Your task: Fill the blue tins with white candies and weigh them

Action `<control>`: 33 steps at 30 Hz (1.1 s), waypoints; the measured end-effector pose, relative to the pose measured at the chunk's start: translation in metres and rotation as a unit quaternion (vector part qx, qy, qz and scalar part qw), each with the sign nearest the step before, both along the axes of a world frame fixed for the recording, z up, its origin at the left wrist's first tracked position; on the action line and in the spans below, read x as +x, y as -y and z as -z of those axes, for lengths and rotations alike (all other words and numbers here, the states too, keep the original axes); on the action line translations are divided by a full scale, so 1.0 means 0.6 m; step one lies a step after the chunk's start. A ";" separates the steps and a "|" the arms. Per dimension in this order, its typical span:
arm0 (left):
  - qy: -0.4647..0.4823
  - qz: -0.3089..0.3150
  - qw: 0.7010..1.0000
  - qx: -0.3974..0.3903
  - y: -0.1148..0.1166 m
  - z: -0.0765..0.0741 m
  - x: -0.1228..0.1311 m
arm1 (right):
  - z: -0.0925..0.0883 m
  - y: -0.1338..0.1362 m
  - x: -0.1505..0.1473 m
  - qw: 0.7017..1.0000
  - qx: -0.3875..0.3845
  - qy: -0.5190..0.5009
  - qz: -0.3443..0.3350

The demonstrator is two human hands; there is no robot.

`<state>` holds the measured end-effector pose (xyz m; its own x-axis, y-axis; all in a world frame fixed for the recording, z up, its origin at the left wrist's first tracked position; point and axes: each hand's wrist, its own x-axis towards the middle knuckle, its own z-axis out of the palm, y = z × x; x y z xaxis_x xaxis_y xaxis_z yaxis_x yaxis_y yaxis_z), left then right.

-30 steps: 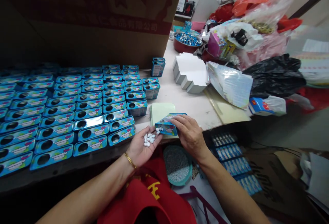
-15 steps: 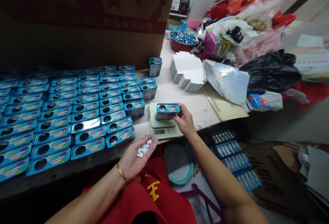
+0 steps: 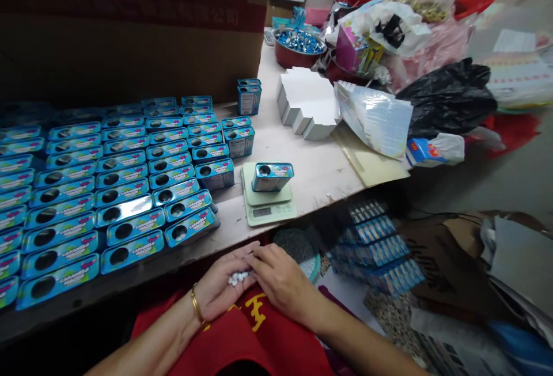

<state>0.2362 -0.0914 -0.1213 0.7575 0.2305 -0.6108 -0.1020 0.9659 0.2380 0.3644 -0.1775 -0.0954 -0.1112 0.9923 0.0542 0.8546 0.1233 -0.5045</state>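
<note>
My left hand is palm up and cupped, with several small white candies lying in it. Over its fingertips lies my right hand, palm down with bent fingers; what those fingers hold, if anything, is hidden. A blue tin with a round hole in its top stands upright on the platform of a pale green scale, touched by neither hand. Left of the scale, rows of similar blue tins cover the table; white candies show in the holes of the nearest ones.
A large cardboard box stands behind the tins. White folded cards, a red bowl of small blue pieces and plastic bags lie beyond the scale. Below the table edge are a teal basin and stacked blue packs.
My right hand has let go of the tin, now standing on the scale, and has come down to my left hand. My left hand has moved lower and holds fewer visible candies. The view has shifted.
</note>
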 end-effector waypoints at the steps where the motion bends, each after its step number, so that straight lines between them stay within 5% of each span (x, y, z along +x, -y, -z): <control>1: 0.004 0.016 1.000 -0.001 0.002 -0.001 0.000 | 0.006 0.005 -0.007 1.000 -0.019 0.009 -0.001; 12: 0.065 0.083 0.994 -0.017 0.009 0.000 -0.004 | 0.023 0.006 0.009 0.995 -0.077 0.041 -0.041; 33: 0.050 0.066 0.996 -0.037 0.005 0.006 -0.013 | 0.029 0.011 -0.002 0.998 -0.043 0.016 -0.041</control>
<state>0.2287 -0.0944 -0.1250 0.8356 0.0815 -0.5432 0.0077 0.9871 0.1600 0.3632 -0.1843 -0.1130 -0.1926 0.9806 -0.0361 0.8589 0.1507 -0.4894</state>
